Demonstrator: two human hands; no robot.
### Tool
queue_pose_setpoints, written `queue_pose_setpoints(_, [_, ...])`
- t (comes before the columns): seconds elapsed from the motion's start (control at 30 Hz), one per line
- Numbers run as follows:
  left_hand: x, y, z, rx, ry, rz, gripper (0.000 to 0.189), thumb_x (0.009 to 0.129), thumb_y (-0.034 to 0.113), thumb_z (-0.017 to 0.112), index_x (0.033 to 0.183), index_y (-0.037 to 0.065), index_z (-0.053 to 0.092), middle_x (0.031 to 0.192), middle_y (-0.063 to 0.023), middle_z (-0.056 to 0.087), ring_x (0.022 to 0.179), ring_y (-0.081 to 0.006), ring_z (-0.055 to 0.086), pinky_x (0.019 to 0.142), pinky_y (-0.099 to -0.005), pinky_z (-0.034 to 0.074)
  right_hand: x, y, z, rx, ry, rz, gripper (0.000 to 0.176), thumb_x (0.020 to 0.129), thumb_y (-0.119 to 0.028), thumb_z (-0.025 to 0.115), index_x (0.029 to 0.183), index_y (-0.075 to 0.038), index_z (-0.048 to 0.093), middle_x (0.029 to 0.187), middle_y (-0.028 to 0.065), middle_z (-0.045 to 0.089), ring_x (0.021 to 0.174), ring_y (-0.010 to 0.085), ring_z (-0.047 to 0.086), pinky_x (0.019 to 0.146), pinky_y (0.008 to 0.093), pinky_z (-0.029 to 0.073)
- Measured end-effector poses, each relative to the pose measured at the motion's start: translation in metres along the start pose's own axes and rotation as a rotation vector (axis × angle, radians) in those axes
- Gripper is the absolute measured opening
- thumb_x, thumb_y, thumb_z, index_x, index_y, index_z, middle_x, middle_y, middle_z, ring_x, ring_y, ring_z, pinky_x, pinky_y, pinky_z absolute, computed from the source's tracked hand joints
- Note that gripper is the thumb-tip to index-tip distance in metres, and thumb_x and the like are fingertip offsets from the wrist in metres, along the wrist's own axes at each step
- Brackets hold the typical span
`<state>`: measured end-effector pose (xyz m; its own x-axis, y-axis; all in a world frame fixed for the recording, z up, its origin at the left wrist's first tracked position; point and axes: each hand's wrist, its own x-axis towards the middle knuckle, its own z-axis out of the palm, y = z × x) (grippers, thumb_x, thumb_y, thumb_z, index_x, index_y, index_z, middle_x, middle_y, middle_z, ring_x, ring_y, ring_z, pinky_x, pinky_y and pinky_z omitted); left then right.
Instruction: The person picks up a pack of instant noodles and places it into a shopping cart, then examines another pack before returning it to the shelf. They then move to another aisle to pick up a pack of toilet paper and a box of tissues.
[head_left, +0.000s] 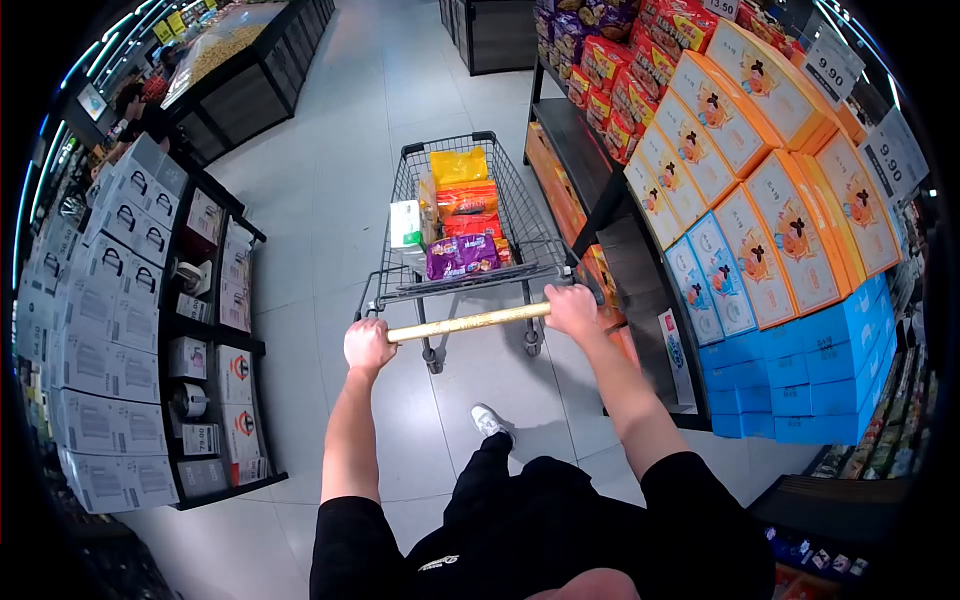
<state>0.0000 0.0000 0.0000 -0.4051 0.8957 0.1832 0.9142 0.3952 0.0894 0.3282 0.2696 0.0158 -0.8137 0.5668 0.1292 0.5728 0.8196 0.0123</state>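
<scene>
Left hand (370,346): gripping handle (470,323).
Right hand (573,310): likewise.
Beyond hands: cart (483,138) holding packs (466,198).
Left of hands: white boxes (110,330).
Right of hands: rack (580,160) near cart.

This is a shop, evidently a supermarket. Price cards (833,67) reading 9.90 stand by stacked orange boxes (790,235), with blue boxes (820,370) below and red packs (640,85) piled beyond. Pale cartons (110,350) line the other side of the tiled aisle (335,200), and a wire cart (515,200) carries packaged goods (465,202).
</scene>
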Motion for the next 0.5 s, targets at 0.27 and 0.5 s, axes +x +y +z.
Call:
queue_pose_setpoints(0.27, [0.106, -0.04, 0.013, -0.017, 0.063, 0.048, 0.012, 0.066, 0.019, 0.068, 0.063, 0.011, 0.06, 0.067, -0.0055, 0.062, 0.068, -0.0257, 0.063, 0.065, -0.0379, 0.052, 0.097, 0.018, 0.02, 0.045, 0.068, 0.032, 0.016, 0.065, -0.017, 0.068, 0.077, -0.012, 0.058, 0.068, 0.0063, 0.067, 0.066, 0.0253, 0.068, 0.065, 0.0375, 0.05])
queue_pose_setpoints(0.5, [0.174, -0.06, 0.029, -0.013, 0.107, 0.061, 0.011, 0.066, 0.018, 0.066, 0.061, 0.011, 0.059, 0.066, -0.0054, 0.06, 0.068, -0.0263, 0.062, 0.063, -0.0383, 0.051, 0.154, 0.035, 0.027, 0.079, 0.107, 0.026, 0.014, 0.066, -0.017, 0.069, 0.076, -0.012, 0.062, 0.068, 0.0067, 0.067, 0.066, 0.0256, 0.068, 0.065, 0.0384, 0.052])
